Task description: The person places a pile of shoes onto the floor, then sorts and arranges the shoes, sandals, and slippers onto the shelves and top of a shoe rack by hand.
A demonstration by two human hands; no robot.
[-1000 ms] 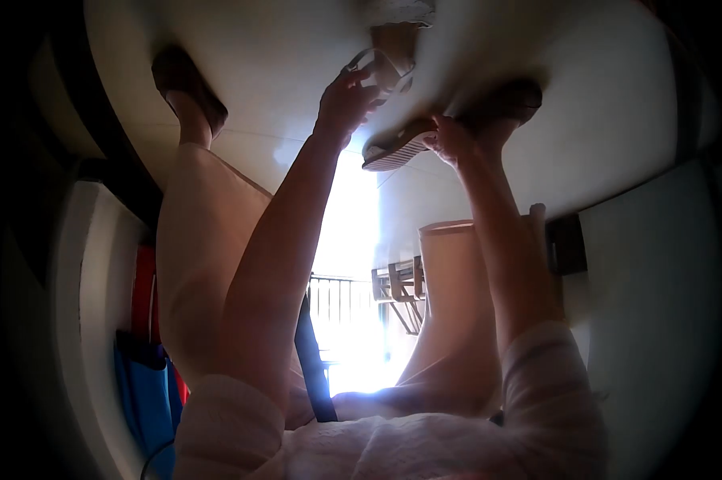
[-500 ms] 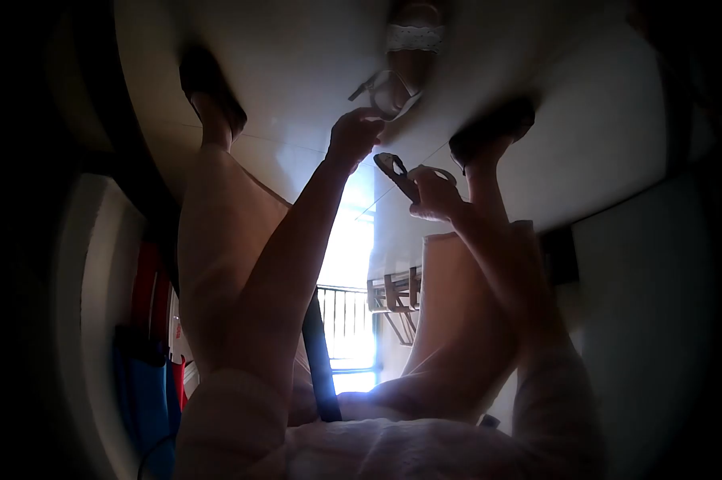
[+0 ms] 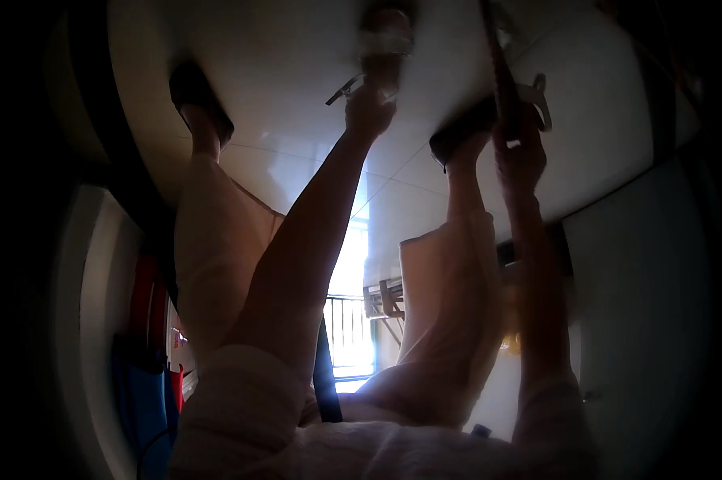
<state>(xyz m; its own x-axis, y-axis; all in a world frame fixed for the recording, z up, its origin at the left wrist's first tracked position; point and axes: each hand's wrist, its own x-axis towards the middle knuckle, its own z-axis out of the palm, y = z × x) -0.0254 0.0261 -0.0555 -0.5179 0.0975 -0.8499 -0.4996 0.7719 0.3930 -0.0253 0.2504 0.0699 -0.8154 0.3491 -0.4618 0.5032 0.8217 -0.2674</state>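
My left hand (image 3: pixel 369 112) is closed on the back part of a strapped sandal (image 3: pixel 383 68) at the top middle. A pale band crosses that sandal's front, and its loose strap sticks out to the left. Blur hides the exact finger contact. Farther right, my right hand (image 3: pixel 522 164) grips a second sandal (image 3: pixel 501 76), which is held up edge-on with its pale strap looping out to the right. My feet, in a dark left shoe (image 3: pixel 199 96) and a dark right shoe (image 3: pixel 463 132), rest on the floor on either side of the left-hand sandal.
Pale tiled floor (image 3: pixel 297 96) spreads around the feet. Blue (image 3: pixel 141 392) and red items hang or stand at the lower left beside a white edge. A railing (image 3: pixel 347 328) and a wooden folding frame (image 3: pixel 386 300) show between my legs, with a pale panel (image 3: pixel 641 304) at right.
My right hand has moved right and upward with its sandal, away from the middle. My left hand has stayed near the other sandal and now reaches farther over its back.
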